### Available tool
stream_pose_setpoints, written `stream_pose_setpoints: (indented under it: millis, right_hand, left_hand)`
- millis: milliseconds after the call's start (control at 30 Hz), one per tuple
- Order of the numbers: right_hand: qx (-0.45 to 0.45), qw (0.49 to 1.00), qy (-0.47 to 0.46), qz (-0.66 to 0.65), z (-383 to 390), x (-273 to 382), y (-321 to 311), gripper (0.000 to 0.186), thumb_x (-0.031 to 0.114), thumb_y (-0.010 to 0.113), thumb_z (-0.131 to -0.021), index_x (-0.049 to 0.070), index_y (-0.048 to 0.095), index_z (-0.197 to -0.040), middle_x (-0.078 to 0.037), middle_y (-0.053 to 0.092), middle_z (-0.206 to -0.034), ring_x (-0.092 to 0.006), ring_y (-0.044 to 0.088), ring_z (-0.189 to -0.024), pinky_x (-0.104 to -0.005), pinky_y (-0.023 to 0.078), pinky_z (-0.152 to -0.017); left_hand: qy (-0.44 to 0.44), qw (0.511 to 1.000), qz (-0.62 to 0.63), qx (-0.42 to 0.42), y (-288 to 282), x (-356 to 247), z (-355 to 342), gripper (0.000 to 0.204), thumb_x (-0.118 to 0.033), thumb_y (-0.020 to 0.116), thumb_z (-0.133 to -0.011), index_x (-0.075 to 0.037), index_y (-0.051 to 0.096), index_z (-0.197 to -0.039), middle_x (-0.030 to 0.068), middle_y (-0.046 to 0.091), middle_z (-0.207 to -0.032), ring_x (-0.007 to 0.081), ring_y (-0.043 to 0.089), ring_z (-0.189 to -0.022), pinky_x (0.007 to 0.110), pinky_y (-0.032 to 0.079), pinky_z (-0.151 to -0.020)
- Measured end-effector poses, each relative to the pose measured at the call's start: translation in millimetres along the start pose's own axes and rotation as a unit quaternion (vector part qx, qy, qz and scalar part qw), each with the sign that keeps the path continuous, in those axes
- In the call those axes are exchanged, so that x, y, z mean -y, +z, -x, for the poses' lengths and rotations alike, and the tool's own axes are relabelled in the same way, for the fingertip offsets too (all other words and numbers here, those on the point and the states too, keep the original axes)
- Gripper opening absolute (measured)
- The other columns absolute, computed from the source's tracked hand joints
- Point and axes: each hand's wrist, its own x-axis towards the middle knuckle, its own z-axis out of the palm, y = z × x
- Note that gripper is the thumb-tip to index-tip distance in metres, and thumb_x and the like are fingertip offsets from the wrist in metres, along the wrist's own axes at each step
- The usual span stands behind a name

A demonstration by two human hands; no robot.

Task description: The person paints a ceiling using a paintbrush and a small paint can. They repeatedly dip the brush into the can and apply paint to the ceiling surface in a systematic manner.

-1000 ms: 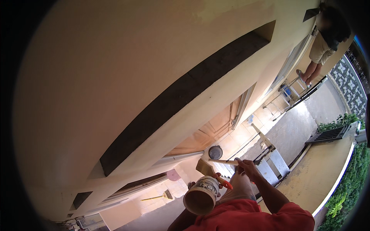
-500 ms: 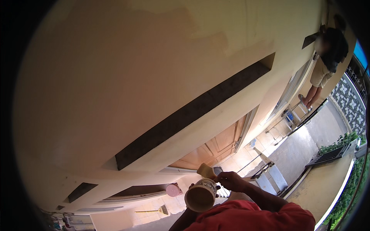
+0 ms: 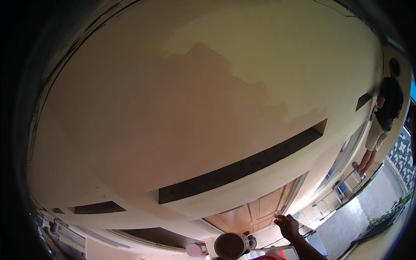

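Note:
My left hand (image 3: 251, 241) is wrapped round a round, light-coloured paint pot (image 3: 233, 246), its mouth facing up at the lower edge. Only some fingers show at the pot's right side. My right hand (image 3: 287, 227) is raised to the right of the pot, fingers pinched together in front of the wooden door. A paintbrush (image 3: 277, 217) is in its grip, but only a small pale part at the fingertips can be made out. The broad wall (image 3: 173, 121) ahead carries a peach-toned painted area with a ragged edge against yellowish paint.
A long dark recess (image 3: 242, 162) slants across the wall above a wooden door (image 3: 255, 207). At the right a person (image 3: 388, 108) in a dark shirt stands raised on a ladder (image 3: 346, 184), facing the wall. A pink bucket (image 3: 196, 249) stands low, left of the pot.
The view has tilted up, showing more wall. My right hand has moved away from the pot to the right, with the brush no longer over the rim. The pot sits lower in view.

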Motion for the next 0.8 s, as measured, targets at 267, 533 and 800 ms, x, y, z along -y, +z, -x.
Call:
stream_pose_setpoints:
  millis: [267,533,800]
  right_hand:
    - [-0.124,0.79,0.343,-0.493,18.5,-25.2,14.5,0.057,0.065,0.059,-0.11,0.009,0.066,-0.121,-0.015,0.073,-0.097,-0.0301,0.077,-0.083,-0.0426,0.064,-0.064]
    - [-0.15,0.62,0.309,-0.706,-2.6,14.7,-28.3,0.047,0.049,0.06,-0.114,0.003,0.055,-0.124,-0.026,0.066,-0.113,-0.0405,0.074,-0.099,-0.0545,0.065,-0.088]
    - [-0.099,0.669,0.202,-0.708,-47.2,63.6,-89.8,0.033,0.032,0.064,-0.114,0.0,0.064,-0.121,-0.013,0.07,-0.107,-0.0224,0.071,-0.097,-0.0351,0.059,-0.079]
  left_hand:
    - [0.039,0.99,0.122,0.059,-14.2,-16.4,2.6,0.079,-0.045,0.064,-0.11,0.0,0.036,-0.169,0.0221,0.052,-0.16,0.041,0.052,-0.146,0.062,0.054,-0.115]
    - [0.039,0.991,0.126,0.031,5.4,-30.9,1.5,0.083,-0.052,0.067,-0.106,0.0,0.042,-0.165,0.0202,0.054,-0.155,0.0379,0.051,-0.144,0.059,0.051,-0.113]
    - [0.092,0.987,0.112,0.069,55.2,-22.4,1.9,0.099,-0.065,0.071,-0.098,-0.002,0.039,-0.167,0.0189,0.053,-0.157,0.0376,0.048,-0.147,0.058,0.05,-0.113]
